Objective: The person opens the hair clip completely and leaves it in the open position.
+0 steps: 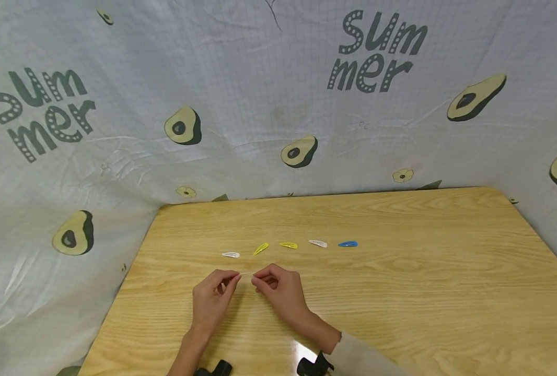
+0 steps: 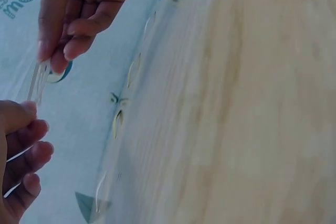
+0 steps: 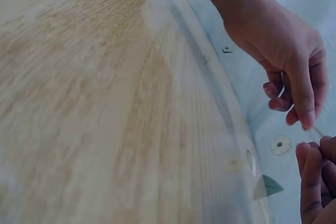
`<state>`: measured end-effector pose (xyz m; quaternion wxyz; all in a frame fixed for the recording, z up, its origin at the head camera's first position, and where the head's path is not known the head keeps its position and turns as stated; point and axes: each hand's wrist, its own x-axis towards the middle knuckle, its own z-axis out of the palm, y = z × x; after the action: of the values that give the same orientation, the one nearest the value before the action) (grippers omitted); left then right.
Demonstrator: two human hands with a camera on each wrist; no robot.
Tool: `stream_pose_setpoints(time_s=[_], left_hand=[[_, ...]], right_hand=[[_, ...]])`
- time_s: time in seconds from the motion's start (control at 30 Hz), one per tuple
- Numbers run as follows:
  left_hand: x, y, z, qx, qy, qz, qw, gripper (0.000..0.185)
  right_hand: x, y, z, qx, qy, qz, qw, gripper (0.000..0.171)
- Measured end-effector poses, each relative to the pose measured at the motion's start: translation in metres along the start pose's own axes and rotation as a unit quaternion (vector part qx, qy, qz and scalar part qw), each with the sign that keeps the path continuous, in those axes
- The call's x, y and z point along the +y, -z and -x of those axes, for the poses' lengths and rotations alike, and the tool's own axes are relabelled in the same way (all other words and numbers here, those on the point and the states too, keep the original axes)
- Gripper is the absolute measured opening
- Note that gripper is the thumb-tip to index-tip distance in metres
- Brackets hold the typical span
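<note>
Thumb and fingers of my left hand (image 1: 215, 297) pinch one end of a pale snap hair clip (image 2: 38, 83). At its other end my right hand (image 1: 285, 295) pinches it too, so the clip spans the small gap between both hands above the table. In the left wrist view, its thin strips stand slightly apart. Just beyond the hands lies a row of snap clips: a white clip (image 1: 231, 255), a slanted yellow clip (image 1: 261, 248), another yellow clip (image 1: 288, 245), a second white clip (image 1: 318, 243) and a blue clip (image 1: 348, 244) at the right end.
A wooden table (image 1: 424, 292) extends under and around the hands. Pale cloth (image 1: 241, 68) printed with avocados and lettering hangs behind it and along both sides. Dark wrist-worn devices show at the bottom of the head view.
</note>
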<state>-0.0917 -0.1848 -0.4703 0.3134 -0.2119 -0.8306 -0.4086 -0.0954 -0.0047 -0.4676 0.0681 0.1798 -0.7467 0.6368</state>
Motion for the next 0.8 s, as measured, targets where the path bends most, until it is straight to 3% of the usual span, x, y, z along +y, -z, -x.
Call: stream_pose_setpoints(time_s=[0.27,0.63,0.8], left_hand=[[-0.011,0.015,0.000,-0.018,-0.001,-0.006,0.9998,0.022],[-0.023,0.029,0.000,0.019,-0.007,-0.035,0.9992,0.026],[-0.029,0.034,0.001,0.019,0.014,-0.033,0.9992,0.025]], right_hand=[[0.003,-0.015,-0.005,0.011,0.015,0.006,1.000,0.005],[0.005,-0.040,-0.015,0.025,0.030,-0.012,0.999,0.005],[0.006,-0.048,-0.018,0.027,0.027,-0.017,0.999,0.006]])
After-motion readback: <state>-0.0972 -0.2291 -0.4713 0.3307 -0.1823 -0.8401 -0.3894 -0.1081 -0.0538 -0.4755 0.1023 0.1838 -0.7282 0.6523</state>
